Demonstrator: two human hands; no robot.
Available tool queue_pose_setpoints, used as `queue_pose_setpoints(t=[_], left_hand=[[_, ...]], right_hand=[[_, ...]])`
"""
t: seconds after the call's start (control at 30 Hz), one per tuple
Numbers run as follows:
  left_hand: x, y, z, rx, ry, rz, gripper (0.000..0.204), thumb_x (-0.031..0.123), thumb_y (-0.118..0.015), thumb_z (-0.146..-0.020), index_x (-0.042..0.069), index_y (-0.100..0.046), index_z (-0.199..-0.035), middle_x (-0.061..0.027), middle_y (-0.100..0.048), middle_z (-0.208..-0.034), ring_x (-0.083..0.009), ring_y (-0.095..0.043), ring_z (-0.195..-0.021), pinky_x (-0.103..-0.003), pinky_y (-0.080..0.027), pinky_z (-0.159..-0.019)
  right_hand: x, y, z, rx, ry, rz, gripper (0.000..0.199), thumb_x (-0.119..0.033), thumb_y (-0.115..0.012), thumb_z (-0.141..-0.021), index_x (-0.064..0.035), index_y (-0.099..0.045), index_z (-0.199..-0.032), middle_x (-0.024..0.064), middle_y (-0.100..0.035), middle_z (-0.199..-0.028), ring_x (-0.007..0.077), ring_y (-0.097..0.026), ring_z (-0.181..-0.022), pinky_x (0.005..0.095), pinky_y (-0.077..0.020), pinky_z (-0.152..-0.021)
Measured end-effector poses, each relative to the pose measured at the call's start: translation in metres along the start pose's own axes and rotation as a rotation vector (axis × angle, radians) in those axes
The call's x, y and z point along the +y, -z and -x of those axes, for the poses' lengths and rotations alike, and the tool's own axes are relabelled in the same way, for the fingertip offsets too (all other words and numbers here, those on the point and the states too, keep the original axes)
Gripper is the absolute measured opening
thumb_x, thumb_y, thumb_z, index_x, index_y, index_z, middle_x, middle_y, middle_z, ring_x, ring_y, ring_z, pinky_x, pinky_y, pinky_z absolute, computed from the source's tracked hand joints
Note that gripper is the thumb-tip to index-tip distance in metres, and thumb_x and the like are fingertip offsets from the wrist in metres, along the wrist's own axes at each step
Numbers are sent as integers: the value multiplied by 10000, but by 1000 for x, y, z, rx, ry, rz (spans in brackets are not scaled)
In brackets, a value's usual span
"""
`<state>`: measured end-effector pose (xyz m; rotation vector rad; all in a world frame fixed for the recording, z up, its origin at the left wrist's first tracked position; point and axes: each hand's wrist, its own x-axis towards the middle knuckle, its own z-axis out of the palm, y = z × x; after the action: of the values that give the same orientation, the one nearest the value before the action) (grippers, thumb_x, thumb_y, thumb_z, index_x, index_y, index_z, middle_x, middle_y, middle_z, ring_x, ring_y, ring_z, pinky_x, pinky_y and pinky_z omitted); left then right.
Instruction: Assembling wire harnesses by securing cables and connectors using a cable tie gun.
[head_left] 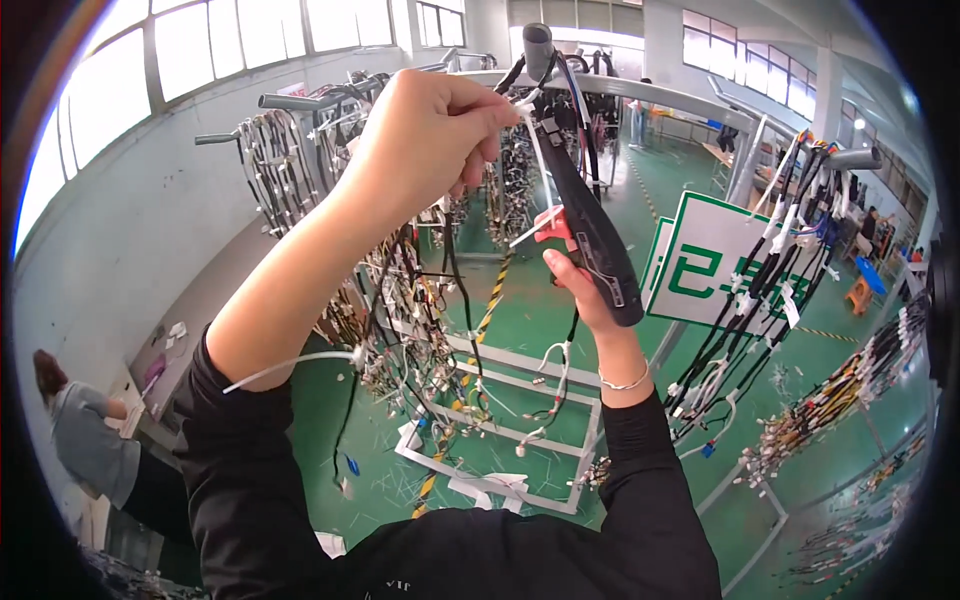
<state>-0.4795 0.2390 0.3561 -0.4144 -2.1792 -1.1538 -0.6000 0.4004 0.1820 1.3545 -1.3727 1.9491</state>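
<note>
My right hand [578, 280] grips a black cable tie gun [592, 225] with a red trigger, held upright with its nose up by the hanging wires. In front of the tool hangs a white cable tie [544, 165], its lower end bent to the left. My left hand [435, 130] is closed in a pinch at the upper end of this tie, close to the gun's nose. Behind the fingers, a wire harness [580, 100] with black and white wires hangs from a grey pipe peg [538, 48]. The exact grip of the left fingertips is partly hidden.
Wire harnesses [400, 310] hang on the rack at left, more [765, 270] at right beside a white sign [695, 265] with green writing. A grey metal frame [510, 435] stands low ahead on the green floor, among scraps. A person [95, 430] works at a bench at left.
</note>
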Motion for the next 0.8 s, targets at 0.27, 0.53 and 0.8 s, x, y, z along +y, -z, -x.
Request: queue_pose_setpoints(t=[0.27, 0.53, 0.8], left_hand=[[3, 11, -4, -119, 178, 278, 231, 163, -611, -975, -46, -701, -1017, 15, -583, -645, -28, -425, -431, -178, -252, -365], [2, 14, -11, -237, 236, 353, 218, 135, -586, -973, -55, -689, -1005, -2, -578, -636, -28, -438, -428, -173, -281, -353], [0, 2, -7, -125, 142, 256, 218, 134, -592, -975, -54, -700, -1003, -5, -587, -623, -42, -480, -424, -181, -298, -356]], right_hand=[[3, 27, -1, -174, -70, -206, 403, 22, -646, -833, 7, -611, -1234, 92, -678, -1087, 149, -642, -992, 308, -511, -914], [-10, 21, 8, -63, 5, -108, 472, -6, -634, -827, 35, -580, -1294, 104, -675, -1051, 164, -638, -988, 351, -515, -937], [-34, 17, -11, -131, 64, 65, 454, 65, -596, -794, 53, -582, -1248, 124, -661, -1138, 166, -641, -1034, 303, -511, -918]])
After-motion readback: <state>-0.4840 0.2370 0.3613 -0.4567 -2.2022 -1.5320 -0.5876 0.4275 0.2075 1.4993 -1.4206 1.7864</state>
